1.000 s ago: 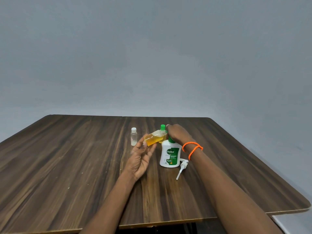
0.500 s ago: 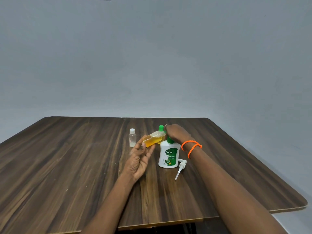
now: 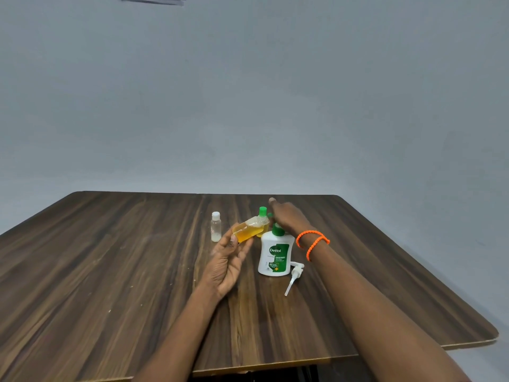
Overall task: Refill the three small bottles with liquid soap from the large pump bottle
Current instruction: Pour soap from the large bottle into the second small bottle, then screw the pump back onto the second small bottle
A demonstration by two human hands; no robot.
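Head view: wooden table [image 3: 110, 285] is filling the lower half, with a grey wall [image 3: 248, 92] rising behind it. Large white pump bottle [image 3: 275, 253] is standing upright near the table's middle, green collar on top, pump head off. Right hand [image 3: 286, 217], with orange bands [image 3: 312, 242] on the wrist, is reaching over and behind that bottle's top; whether its fingers are grasping anything cannot be told, since they are hidden on the far side. Left hand [image 3: 227, 264] is lying palm-up just left of the big bottle, its fingertips pinching the lower end of a small bottle with amber soap [image 3: 249, 230], which is tilting on its side, uncapped neck pointing toward the right hand. Detached pump head [image 3: 294, 277] is lying flat on the table, just right of the big bottle's base. Small clear bottle [image 3: 216, 226], white-capped, is standing upright left of the hands, apart from them. Green-capped small bottle [image 3: 263, 213] is standing partly hidden behind the tilted one.
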